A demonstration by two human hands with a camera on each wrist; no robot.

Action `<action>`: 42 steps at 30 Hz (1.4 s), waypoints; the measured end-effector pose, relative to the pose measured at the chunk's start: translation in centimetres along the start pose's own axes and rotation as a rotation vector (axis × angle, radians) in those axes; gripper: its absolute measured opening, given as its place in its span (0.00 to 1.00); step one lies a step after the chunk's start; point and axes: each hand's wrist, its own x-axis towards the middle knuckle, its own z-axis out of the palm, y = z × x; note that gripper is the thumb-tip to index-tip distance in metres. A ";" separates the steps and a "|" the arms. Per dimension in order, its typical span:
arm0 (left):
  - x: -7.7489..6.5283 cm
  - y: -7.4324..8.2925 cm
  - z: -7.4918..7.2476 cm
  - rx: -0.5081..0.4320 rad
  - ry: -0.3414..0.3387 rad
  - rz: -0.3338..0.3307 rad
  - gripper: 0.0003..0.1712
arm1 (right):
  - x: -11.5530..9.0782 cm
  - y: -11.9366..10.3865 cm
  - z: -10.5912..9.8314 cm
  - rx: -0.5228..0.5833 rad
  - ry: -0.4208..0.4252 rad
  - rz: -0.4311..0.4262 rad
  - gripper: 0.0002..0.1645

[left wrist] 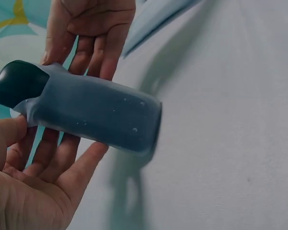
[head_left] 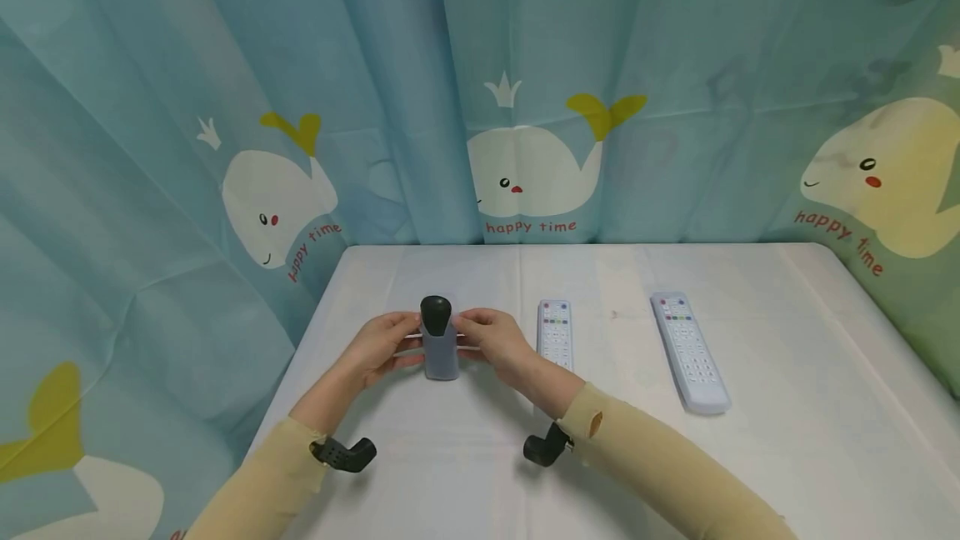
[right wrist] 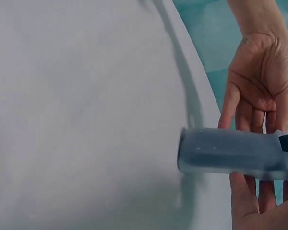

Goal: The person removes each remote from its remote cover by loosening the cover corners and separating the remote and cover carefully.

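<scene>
A black, round-ended device stands partly inside a translucent bluish silicone cover, its bare dark end poking out of the top. No buttons show on it, so its exact kind is unclear. My left hand pinches the cover's rim on the left, thumb and fingers either side of the edge. From the right, my right hand grips the opposite rim the same way. In the left wrist view, the cover looks loose past the device's lower part, and fingers of both hands lie behind it.
Right of my hands lies a pale remote control, its lower end partly hidden by my right forearm. Another pale remote lies farther right. A white cloth covers the table; a whale-print curtain hangs behind and beside it.
</scene>
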 end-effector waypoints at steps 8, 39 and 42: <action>0.1 -1.0 0.5 0.047 0.057 0.020 0.19 | 0.0 0.6 0.4 0.015 0.032 0.000 0.16; -0.4 -0.4 0.8 -0.045 0.003 -0.036 0.23 | 0.1 0.5 0.3 -0.004 0.085 0.007 0.18; -0.2 -0.5 1.0 -0.050 0.025 -0.036 0.20 | 0.3 0.6 0.2 -0.008 0.082 -0.005 0.17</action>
